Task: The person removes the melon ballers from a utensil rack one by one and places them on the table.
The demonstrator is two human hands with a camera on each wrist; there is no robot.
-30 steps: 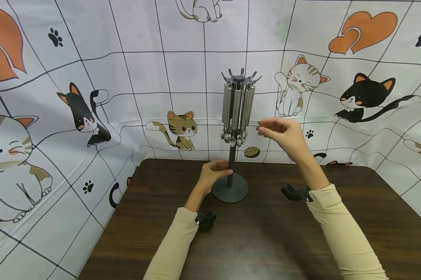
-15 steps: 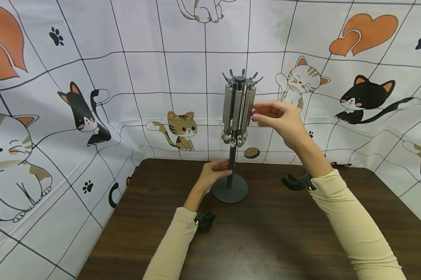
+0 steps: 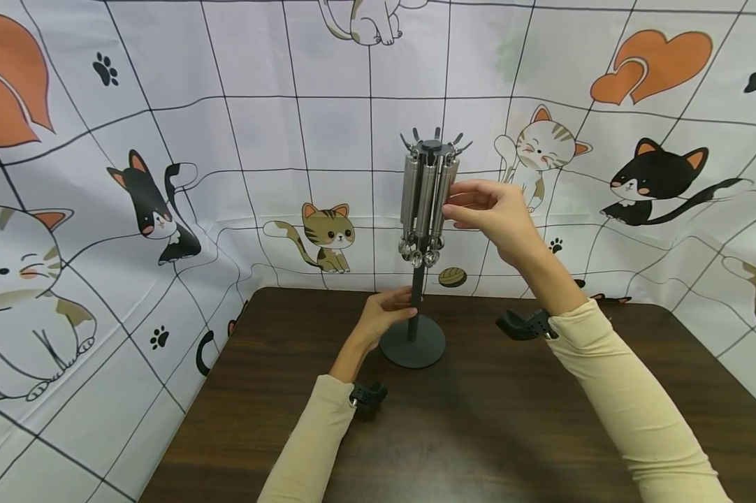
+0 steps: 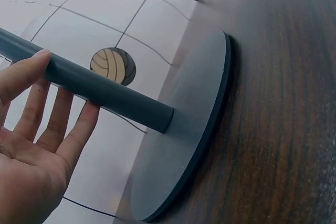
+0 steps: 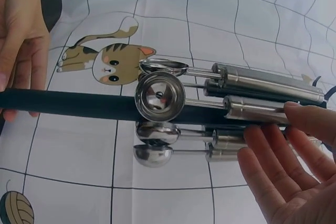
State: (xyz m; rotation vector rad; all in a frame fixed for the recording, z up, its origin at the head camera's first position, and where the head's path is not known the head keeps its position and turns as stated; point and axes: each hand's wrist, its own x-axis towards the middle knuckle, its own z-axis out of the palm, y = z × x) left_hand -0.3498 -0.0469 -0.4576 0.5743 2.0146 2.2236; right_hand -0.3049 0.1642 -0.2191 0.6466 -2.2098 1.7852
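A dark grey stand (image 3: 413,346) with a round base stands upright on the table. From hooks at its top hang several steel melon ballers (image 3: 425,195), bowls downward. My left hand (image 3: 379,318) holds the lower pole (image 4: 113,94) between thumb and fingertips, just above the base. Up at the handles, my right hand (image 3: 494,215) pinches one melon baller (image 5: 160,97) on the right side. In the right wrist view the thumb lies on its handle and the other fingers curl beneath; part of that handle is hidden by them.
The stand is on a dark brown wooden table (image 3: 453,433), near its back edge. A white cloth (image 3: 328,133) printed with cats and grid lines hangs close behind it and along the sides.
My right hand has moved left and up from beside the stand to a melon baller's handle. My left hand stays on the pole.
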